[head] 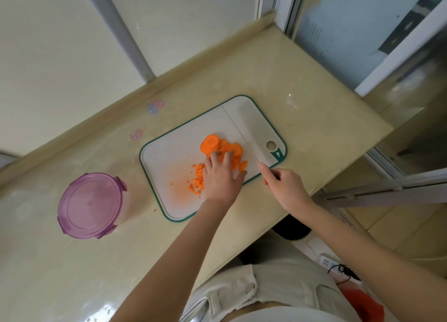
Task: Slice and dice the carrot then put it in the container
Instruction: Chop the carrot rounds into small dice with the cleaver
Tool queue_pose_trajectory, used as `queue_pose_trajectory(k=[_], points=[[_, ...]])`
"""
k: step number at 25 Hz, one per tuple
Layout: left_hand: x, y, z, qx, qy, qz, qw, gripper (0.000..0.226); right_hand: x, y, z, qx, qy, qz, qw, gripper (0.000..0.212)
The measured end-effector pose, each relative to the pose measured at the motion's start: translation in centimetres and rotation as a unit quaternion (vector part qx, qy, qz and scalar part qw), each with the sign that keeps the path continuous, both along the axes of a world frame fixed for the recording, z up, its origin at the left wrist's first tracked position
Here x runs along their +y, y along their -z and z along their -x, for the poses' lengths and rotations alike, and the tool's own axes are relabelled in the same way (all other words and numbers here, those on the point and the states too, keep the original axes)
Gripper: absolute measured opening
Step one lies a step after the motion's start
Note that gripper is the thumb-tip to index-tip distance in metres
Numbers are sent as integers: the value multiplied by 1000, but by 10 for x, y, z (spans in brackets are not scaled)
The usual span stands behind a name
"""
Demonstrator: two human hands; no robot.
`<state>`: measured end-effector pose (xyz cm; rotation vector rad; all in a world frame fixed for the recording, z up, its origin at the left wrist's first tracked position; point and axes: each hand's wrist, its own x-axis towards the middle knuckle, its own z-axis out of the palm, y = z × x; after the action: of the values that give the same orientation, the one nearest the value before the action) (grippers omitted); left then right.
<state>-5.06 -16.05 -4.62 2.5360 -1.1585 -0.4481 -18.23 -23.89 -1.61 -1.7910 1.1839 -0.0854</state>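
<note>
A white cutting board [169, 157] with a green rim lies on the beige counter. On it are a carrot chunk [210, 145], a pile of carrot slices [233, 150] and a heap of diced carrot [197, 179]. My left hand [221, 176] rests on the slices with its fingers spread and fairly straight. My right hand [284, 188] grips the handle of a white knife [244, 130], whose blade lies across the board to the right of the slices. The container [90, 204], with a purple clip lid on, stands left of the board.
The counter [302, 99] ends at a wall and window frame at the back and drops off at the right and front edges. A small carrot bit [155, 210] lies on the counter between board and container. Two faint stickers [154, 106] mark the counter behind the board.
</note>
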Motion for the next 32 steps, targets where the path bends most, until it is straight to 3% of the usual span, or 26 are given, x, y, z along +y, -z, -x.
queue_pose_trajectory(k=[2,8,11,13,15,18,23,32], points=[[-11,3,3,-7,-9,-32,999,50,-1,2,-1,-3,11,-8,1000,60],[-14,7,5,31,-39,16,999,25,0,7,0,-14,29,-30,999,59],[-10,1,8,0,35,30,999,43,1,9,2,-20,34,-36,999,58],[-9,4,9,-66,108,29,992,50,1,10,2,-20,37,-38,998,58],[-14,4,10,-70,133,-27,988,50,1,11,2,-22,39,-40,998,58],[-21,7,12,-52,112,-77,989,43,1,12,5,-30,42,-41,998,58],[-21,8,9,9,16,-69,997,27,3,13,5,-29,43,-54,997,58],[-24,6,9,67,11,-48,997,13,7,10,6,-37,43,-75,996,55]])
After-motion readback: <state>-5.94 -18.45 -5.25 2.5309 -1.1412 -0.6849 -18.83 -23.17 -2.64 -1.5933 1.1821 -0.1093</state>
